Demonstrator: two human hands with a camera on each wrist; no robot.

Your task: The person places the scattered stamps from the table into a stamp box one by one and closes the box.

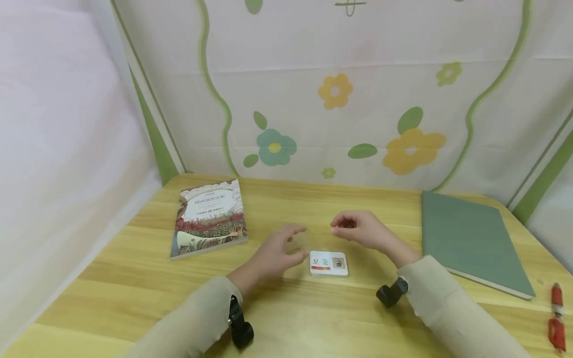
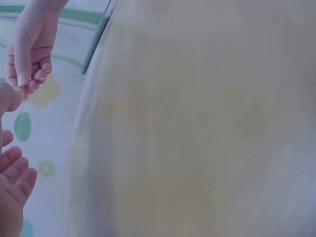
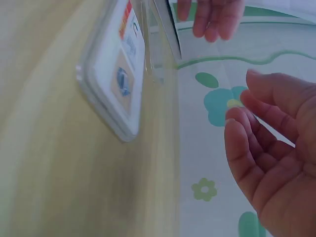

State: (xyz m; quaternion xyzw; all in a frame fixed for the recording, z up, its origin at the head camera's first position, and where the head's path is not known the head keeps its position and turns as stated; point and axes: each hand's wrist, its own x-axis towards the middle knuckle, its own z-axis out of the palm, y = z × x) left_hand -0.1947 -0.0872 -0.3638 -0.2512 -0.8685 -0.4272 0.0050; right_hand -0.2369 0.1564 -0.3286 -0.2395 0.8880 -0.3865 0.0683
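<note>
A white card in a clear, rounded case [image 1: 329, 263] lies on the table; it has a logo, an orange-red strip and a small square picture. In the right wrist view the card case [image 3: 116, 74] stands out close by, with a clear outlined piece [image 3: 154, 49] beyond it. My left hand [image 1: 277, 253] hovers at its left edge, thumb and fingers spread apart, nothing visible between them. Above and right of the card, my right hand [image 1: 360, 229] has loosely bent fingers; a gap shows between thumb and fingers in the right wrist view, with no held thing visible.
An illustrated book [image 1: 210, 219] lies at the back left of the wooden table [image 1: 286, 318]. On the right are a green book or notebook [image 1: 470, 238] and a red pen [image 1: 556, 318]. A flower-patterned curtain [image 1: 286, 99] hangs behind the table.
</note>
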